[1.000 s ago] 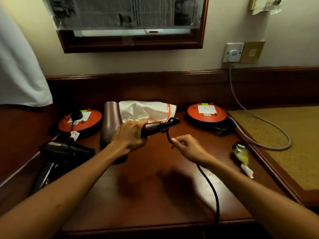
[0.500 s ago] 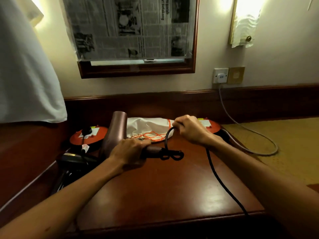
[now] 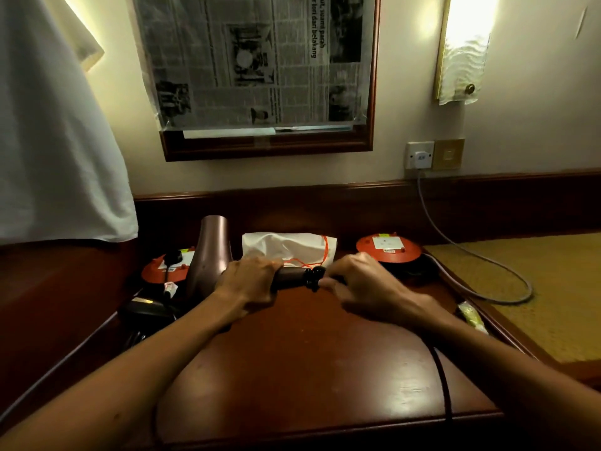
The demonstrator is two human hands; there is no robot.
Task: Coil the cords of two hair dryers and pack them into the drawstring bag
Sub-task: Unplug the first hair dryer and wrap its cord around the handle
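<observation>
Cord-coiling step, first dryer. The left hand [image 3: 252, 281] grips the handle of the brown hair dryer [image 3: 211, 252], which lies just in front of the white drawstring bag [image 3: 286, 245]. The right hand [image 3: 354, 281] pinches the black cord [image 3: 442, 385] at the handle's end. Next, probably another wrap; the remaining cord trails off the table [image 3: 292, 369].

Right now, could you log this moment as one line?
left hand grips brown dryer | right hand winds cord | bag unpacked
</observation>
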